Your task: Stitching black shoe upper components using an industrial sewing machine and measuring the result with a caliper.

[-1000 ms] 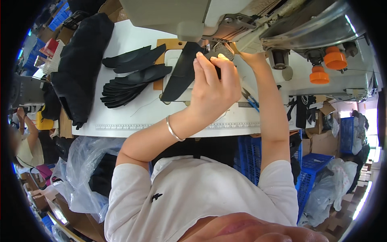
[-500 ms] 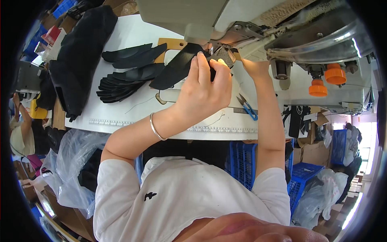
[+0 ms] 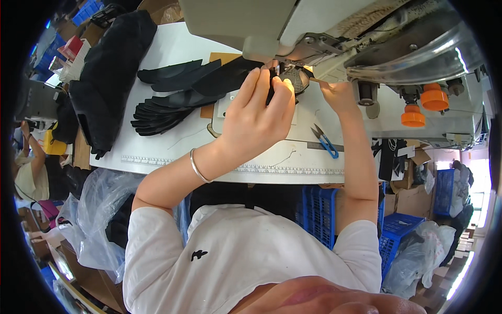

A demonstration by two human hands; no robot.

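Head view: a long, curved, matte black cloth panel (image 3: 226, 77) stretches leftward from the left hand (image 3: 259, 111), fingertips bunched against it by the sewing machine (image 3: 235, 26); pinching or pressing, I cannot tell. The right hand (image 3: 340, 98) grips a slim tan tool (image 3: 318, 80).

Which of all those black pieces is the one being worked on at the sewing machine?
The long black piece under the left hand: its upper end reaches the sewing machine, while the other black pieces lie fanned to its left.
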